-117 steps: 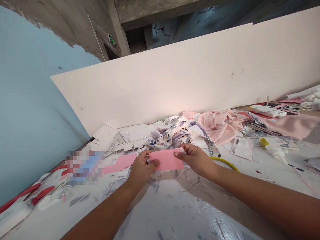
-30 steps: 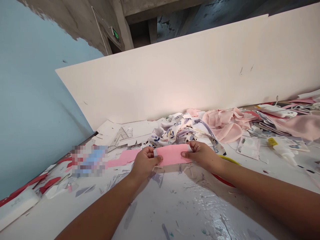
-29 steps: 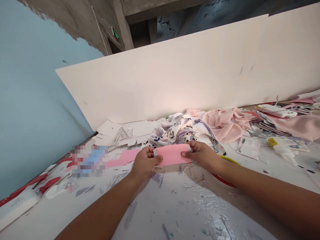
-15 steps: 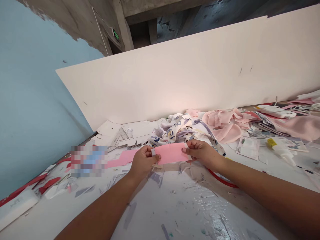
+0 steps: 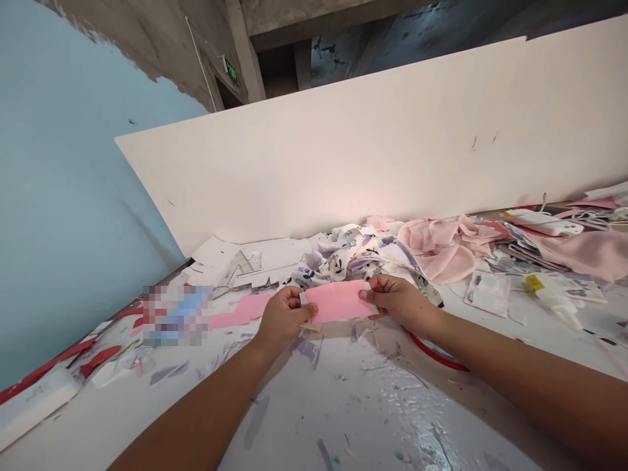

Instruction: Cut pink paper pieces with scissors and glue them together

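A small pink rectangular piece with whitish ends (image 5: 338,301), paper or fabric, is stretched level between my two hands just over the table. My left hand (image 5: 284,317) pinches its left end, thumb on the face and fingers curled behind. At the right end, my right hand (image 5: 397,301) grips it the same way. More flat pink pieces (image 5: 240,310) lie on the table left of my left hand. Right behind the held piece is a crumpled heap of floral cloth (image 5: 348,252). A red curved edge (image 5: 434,353) shows under my right forearm.
Pink cloth scraps (image 5: 449,248) and a white bottle with a yellow part (image 5: 552,297) lie to the right. White card offcuts (image 5: 245,261) sit at the back left. A tall white board (image 5: 373,150) stands behind the table. Paper bits litter the white tabletop (image 5: 304,418).
Both hands keep their hold on the pink piece, which stays almost in place. The whole view has shifted very slightly.
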